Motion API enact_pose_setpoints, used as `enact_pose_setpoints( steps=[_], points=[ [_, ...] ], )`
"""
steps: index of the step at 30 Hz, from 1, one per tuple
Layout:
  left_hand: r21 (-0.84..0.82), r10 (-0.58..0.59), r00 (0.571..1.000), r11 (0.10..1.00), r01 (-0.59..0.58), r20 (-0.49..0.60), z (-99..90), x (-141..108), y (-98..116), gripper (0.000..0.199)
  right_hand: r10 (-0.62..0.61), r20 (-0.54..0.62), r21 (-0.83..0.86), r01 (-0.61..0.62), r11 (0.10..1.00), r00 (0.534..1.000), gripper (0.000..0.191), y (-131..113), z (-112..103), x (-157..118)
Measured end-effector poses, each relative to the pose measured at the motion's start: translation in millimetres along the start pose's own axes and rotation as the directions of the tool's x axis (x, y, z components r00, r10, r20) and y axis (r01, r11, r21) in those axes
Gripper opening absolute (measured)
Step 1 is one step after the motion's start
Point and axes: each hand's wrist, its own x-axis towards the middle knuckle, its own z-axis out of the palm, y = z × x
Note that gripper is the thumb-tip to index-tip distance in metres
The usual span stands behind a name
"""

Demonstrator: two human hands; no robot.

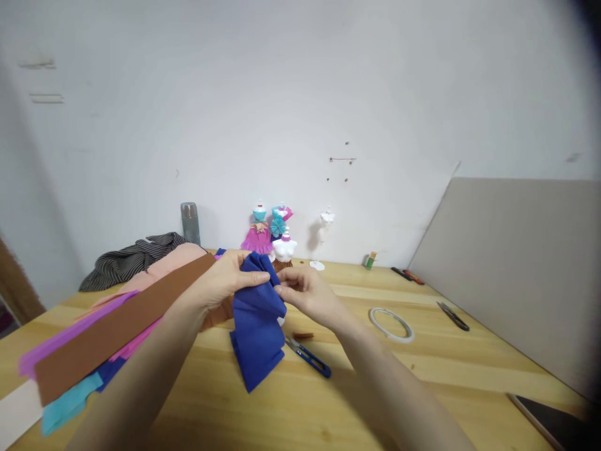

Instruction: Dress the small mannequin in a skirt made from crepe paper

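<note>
A deep blue strip of crepe paper (258, 319) hangs above the table, gathered into folds along its top edge. My left hand (232, 275) pinches that gathered edge, thumb across the front. At the right side of the folds, my right hand (303, 291) is closed with thumb and fingertips on the paper's edge. Below and right of the paper lie blue-handled thread snips (307, 356) and a small brown scrap (303, 335). Just behind my hands stands a small white dress form (284, 248) with a pink neck band, its lower part partly hidden.
Coloured paper strips, a long brown one (126, 322) on top, lie at left beside a striped cloth (136, 260). A flask (190, 222) and dressed mini forms (258, 235) stand behind. Rightward are a tape roll (392, 324), dark snips (453, 316) and a phone-like slab (549, 423).
</note>
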Motion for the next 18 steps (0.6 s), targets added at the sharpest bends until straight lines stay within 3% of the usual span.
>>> enact_pose_setpoints(
  steps=[6,12,14,18],
  points=[
    [0.051,-0.023,1.0,0.998,0.022,0.02,0.2,2.3,1.1,0.015,0.05,0.107,-0.019,-0.048,0.999,0.993,0.018,1.9,-0.6,0.4],
    [0.13,-0.074,0.997,0.989,0.07,0.025,-3.1,6.8,-2.7,0.015,0.171,0.21,-0.436,-0.065,0.898,0.963,0.017,-1.9,-17.7,-3.8],
    [0.163,-0.085,0.996,0.983,0.079,0.027,-3.9,9.0,-5.3,0.014,0.179,0.191,-0.471,-0.07,0.879,0.965,0.014,-3.7,-22.2,-3.4],
    [0.141,-0.071,0.995,0.988,0.061,0.07,-1.8,12.3,-9.7,0.01,0.087,0.045,-0.424,-0.06,0.904,0.995,0.012,-4.2,-20.1,1.0]
  ],
)
